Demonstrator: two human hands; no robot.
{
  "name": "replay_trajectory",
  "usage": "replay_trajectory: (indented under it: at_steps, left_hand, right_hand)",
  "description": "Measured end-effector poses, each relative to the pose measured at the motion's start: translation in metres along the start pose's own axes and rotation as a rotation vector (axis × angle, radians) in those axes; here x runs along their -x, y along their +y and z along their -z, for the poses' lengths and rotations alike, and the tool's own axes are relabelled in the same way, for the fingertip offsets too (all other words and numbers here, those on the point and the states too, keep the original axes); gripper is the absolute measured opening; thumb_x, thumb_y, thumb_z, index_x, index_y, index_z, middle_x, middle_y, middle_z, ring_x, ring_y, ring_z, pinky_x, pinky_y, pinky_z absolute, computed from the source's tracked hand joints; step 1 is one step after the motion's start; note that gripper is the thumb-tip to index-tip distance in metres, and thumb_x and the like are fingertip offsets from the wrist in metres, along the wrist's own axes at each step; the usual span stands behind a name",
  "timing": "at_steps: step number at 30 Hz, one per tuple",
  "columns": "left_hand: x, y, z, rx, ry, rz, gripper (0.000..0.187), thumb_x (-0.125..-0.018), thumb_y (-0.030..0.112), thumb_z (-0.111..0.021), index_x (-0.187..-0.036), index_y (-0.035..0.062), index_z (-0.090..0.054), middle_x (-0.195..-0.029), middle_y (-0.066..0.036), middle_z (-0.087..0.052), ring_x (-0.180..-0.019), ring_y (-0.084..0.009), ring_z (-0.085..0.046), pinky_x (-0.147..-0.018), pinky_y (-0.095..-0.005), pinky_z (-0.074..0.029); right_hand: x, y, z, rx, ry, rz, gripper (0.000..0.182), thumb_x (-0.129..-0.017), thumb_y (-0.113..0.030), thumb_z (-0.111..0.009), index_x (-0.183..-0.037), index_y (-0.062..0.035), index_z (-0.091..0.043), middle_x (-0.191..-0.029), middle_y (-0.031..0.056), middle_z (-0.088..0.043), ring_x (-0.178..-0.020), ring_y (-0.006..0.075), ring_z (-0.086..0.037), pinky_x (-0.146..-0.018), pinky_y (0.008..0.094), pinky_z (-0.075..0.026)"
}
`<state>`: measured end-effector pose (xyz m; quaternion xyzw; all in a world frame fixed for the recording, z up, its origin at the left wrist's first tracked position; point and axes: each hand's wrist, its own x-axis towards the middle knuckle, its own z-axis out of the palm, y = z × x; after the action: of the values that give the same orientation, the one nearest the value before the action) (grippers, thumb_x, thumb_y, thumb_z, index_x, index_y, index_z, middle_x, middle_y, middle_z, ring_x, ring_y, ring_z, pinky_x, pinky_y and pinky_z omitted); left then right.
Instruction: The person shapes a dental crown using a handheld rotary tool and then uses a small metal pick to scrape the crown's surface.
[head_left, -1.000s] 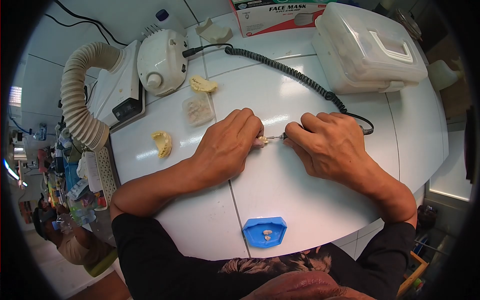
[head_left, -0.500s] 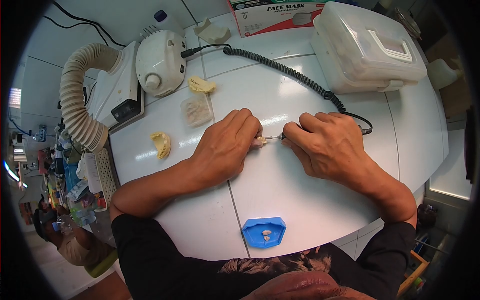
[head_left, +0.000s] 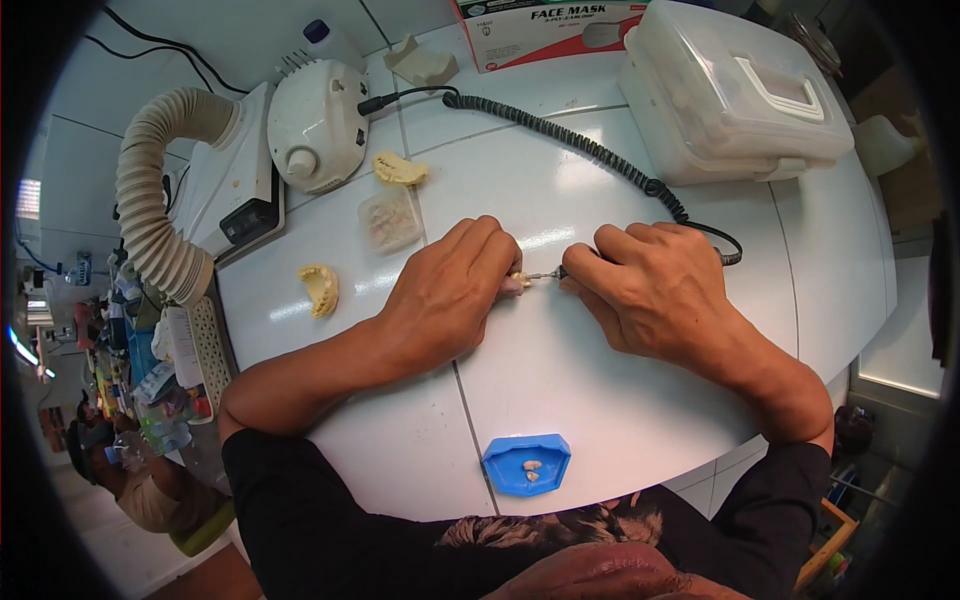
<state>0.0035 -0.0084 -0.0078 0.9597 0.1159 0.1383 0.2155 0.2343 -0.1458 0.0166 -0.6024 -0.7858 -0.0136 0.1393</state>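
Observation:
My left hand (head_left: 450, 285) is closed, pinching a small yellowish piece (head_left: 521, 280) in its fingertips; most of the piece is hidden. In my right hand (head_left: 655, 290) is a rotary handpiece (head_left: 563, 272), its dark nose showing past the fingers. The handpiece's thin metal bur (head_left: 544, 275) points left and meets the piece, or nearly so. A black coiled cord (head_left: 575, 143) runs from behind my right hand to a white control unit (head_left: 318, 125). Nearer my body, a blue tray (head_left: 492, 463) holds two small tooth-coloured pieces (head_left: 532, 466).
Left of my hands lie a yellow dental cast (head_left: 319, 290), a second cast (head_left: 400, 169) and a small clear box (head_left: 391, 222). A ribbed hose (head_left: 140, 190) arches at far left. A lidded plastic case (head_left: 735, 95) and face mask box (head_left: 550, 35) stand behind.
The camera view has shifted very slightly. Both hands keep nearly the same pose, with the bur still at the small piece.

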Motion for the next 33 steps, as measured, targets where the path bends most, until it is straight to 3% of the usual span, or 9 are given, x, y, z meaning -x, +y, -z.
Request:
replay_trajectory:
  at_steps: [33]
  left_hand:
    - [0.0009,-0.0005,0.0006,-0.001,-0.018,0.023,0.026,-0.089,-0.005,-0.076,-0.107,0.0008,-0.058,-0.103,-0.015,-0.058,-0.094,-0.0346,-0.061,-0.079,-0.0458,-0.052]
  right_hand:
    - [0.0009,-0.0015,-0.0002,0.007,0.009,0.014,0.01,-0.095,-0.021,-0.076,-0.094,-0.0116,-0.071,-0.082,0.0063,-0.072,-0.067,0.025,-0.074,-0.06,0.039,-0.057]
